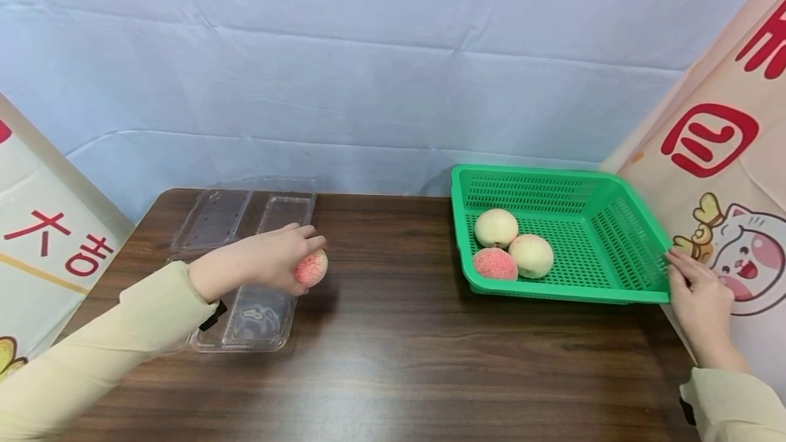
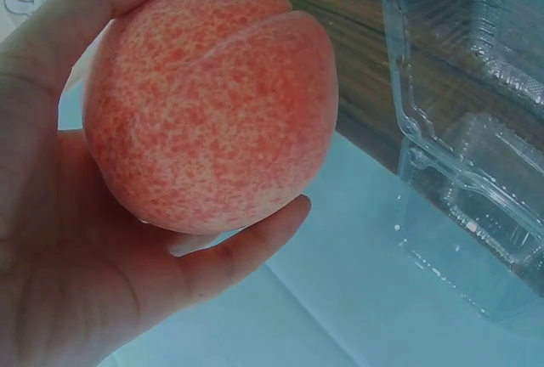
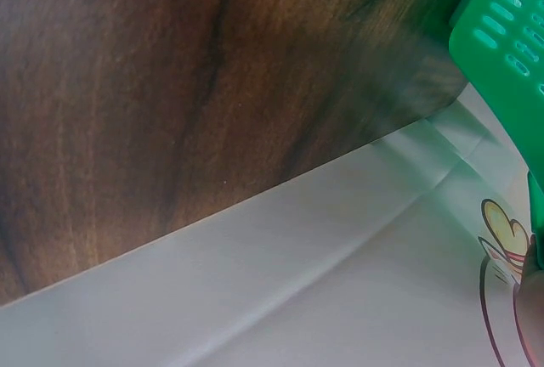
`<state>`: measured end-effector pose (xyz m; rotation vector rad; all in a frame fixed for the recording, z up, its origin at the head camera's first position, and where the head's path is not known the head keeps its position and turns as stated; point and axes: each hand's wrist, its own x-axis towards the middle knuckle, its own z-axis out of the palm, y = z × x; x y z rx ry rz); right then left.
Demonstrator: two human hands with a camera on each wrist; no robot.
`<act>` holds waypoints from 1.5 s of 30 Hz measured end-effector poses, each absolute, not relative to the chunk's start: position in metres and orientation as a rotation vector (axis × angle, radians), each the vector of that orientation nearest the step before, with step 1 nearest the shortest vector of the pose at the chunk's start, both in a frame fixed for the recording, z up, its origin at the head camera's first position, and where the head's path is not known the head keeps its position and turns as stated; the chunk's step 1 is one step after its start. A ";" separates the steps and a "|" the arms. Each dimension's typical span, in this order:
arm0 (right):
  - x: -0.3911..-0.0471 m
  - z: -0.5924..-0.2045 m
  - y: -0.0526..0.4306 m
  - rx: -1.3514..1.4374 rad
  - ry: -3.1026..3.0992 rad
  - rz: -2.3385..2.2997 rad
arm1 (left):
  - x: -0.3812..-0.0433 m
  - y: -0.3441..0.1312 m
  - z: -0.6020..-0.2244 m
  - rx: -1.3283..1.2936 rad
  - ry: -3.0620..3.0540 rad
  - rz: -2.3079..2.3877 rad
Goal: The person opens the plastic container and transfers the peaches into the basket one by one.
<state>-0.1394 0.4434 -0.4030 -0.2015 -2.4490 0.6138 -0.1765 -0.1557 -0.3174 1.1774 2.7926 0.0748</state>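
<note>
My left hand [image 1: 273, 259] holds a speckled pink peach [image 1: 311, 268] above a clear plastic clamshell box [image 1: 260, 319]. In the left wrist view the thumb and fingers curl round the peach [image 2: 212, 104]. At the far right, my right hand [image 1: 700, 299] grips the rim of a green plastic basket [image 1: 589, 292] near its front right corner. Inside the basket's left part lie two pale peaches, one at the back [image 1: 496, 227] and one in front [image 1: 531, 256], beside a pink peach [image 1: 495, 264]. Only a sliver of the right hand shows in the right wrist view.
Box and basket stand on a dark wooden table [image 1: 393, 360], with bare wood between them. A pale blue cloth [image 1: 368, 87] hangs behind the table. Printed cloths with red characters hang at the left [image 1: 49, 244] and right [image 1: 737, 176].
</note>
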 end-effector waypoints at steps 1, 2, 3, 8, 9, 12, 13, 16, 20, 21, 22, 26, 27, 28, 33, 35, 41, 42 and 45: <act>-0.139 -0.403 0.444 -0.204 -2.450 0.611 | -0.176 -0.155 -0.317 1.189 2.800 0.085; -0.139 -0.404 0.444 -0.203 -2.448 0.612 | -0.176 -0.154 -0.318 1.199 2.807 0.096; -0.139 -0.404 0.444 -0.204 -2.448 0.613 | -0.176 -0.153 -0.318 1.207 2.814 0.108; -0.139 -0.405 0.444 -0.212 -2.436 0.617 | -0.177 -0.150 -0.320 1.236 2.838 0.145; -0.139 -0.405 0.444 -0.212 -2.434 0.616 | -0.178 -0.149 -0.320 1.238 2.842 0.152; -0.139 -0.405 0.443 -0.211 -2.430 0.613 | -0.178 -0.147 -0.321 1.249 2.850 0.169; -0.138 -0.405 0.443 -0.210 -2.429 0.612 | -0.178 -0.147 -0.321 1.254 2.852 0.174; -0.138 -0.404 0.443 -0.207 -2.422 0.614 | -0.178 -0.144 -0.321 1.247 2.859 0.179; -0.139 -0.404 0.443 -0.206 -2.411 0.621 | -0.178 -0.140 -0.319 1.253 2.869 0.183; -0.139 -0.404 0.443 -0.207 -2.413 0.621 | -0.178 -0.138 -0.319 1.257 2.870 0.182; -0.139 -0.404 0.443 -0.208 -2.417 0.621 | -0.179 -0.137 -0.319 1.265 2.872 0.183; -0.138 -0.403 0.442 -0.216 -2.426 0.624 | -0.180 -0.131 -0.318 1.301 2.877 0.184; -0.138 -0.403 0.442 -0.218 -2.427 0.625 | -0.180 -0.130 -0.318 1.305 2.877 0.186; -0.138 -0.403 0.442 -0.218 -2.426 0.626 | -0.180 -0.128 -0.318 1.305 2.877 0.186; -0.139 -0.401 0.440 -0.210 -2.431 0.624 | -0.180 -0.124 -0.315 1.287 2.869 0.186; -0.139 -0.401 0.440 -0.208 -2.429 0.624 | -0.180 -0.122 -0.315 1.294 2.867 0.192; -0.139 -0.401 0.440 -0.208 -2.415 0.631 | -0.182 -0.118 -0.315 1.307 2.865 0.228; -0.139 -0.401 0.440 -0.207 -2.414 0.631 | -0.182 -0.117 -0.315 1.304 2.864 0.233; -0.139 -0.401 0.440 -0.206 -2.415 0.631 | -0.182 -0.115 -0.315 1.295 2.867 0.242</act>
